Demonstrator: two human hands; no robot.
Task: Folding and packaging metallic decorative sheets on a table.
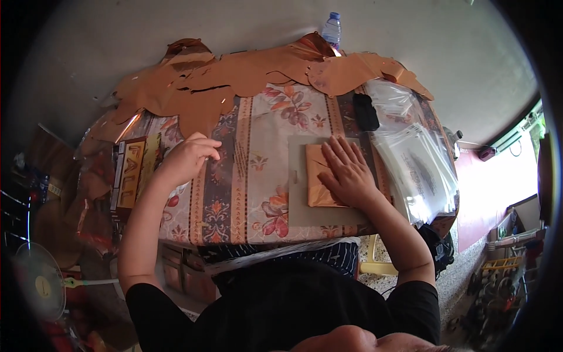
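My right hand (352, 179) lies flat with its fingers spread over a folded copper-coloured foil sheet (316, 182). Its palm and fingers cover the sheet's right part. Beneath the foil is a flat grey board (297, 205), larger than the folded square. My left hand (190, 157) is over the patterned tablecloth (258, 193), left of the board. Its fingers are loosely bent, the thumb apart from them, and nothing shows between them. To its left is a flat printed piece with brown and yellow colouring (130, 173).
Wavy-edged copper foil (234, 76) spreads along the table's far edge. A stack of clear plastic sleeves (416, 173) is at the right, beside a black object (366, 111). Behind stands a water bottle (332, 29). A round fan (41, 281) is at lower left.
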